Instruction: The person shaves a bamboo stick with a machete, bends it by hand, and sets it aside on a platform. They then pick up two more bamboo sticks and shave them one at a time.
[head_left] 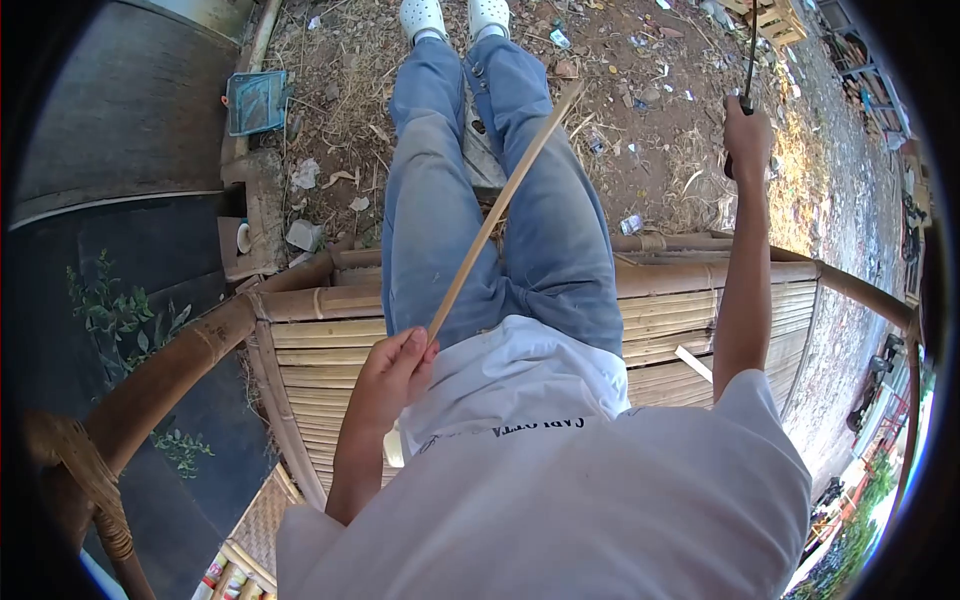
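Note:
One end of a long, thin wooden strip (506, 197) is pinched in my left hand (393, 372), near my lap. The strip slants up and to the right, across my jeans, and its far end is over the ground past my knee. Out to the right, my right hand (749, 140) is wrapped round the dark handle of a tool (751, 60) with a thin dark blade or rod that points away from me. The tool and the strip are apart.
I sit on a bamboo bench (325, 345) with a curved bamboo armrest (170, 370) at left. A small pale strip (693, 364) lies on its slats at right. A blue dustpan-like object (257, 102) is at upper left, a wooden crate (779, 20) at upper right. Litter covers the ground.

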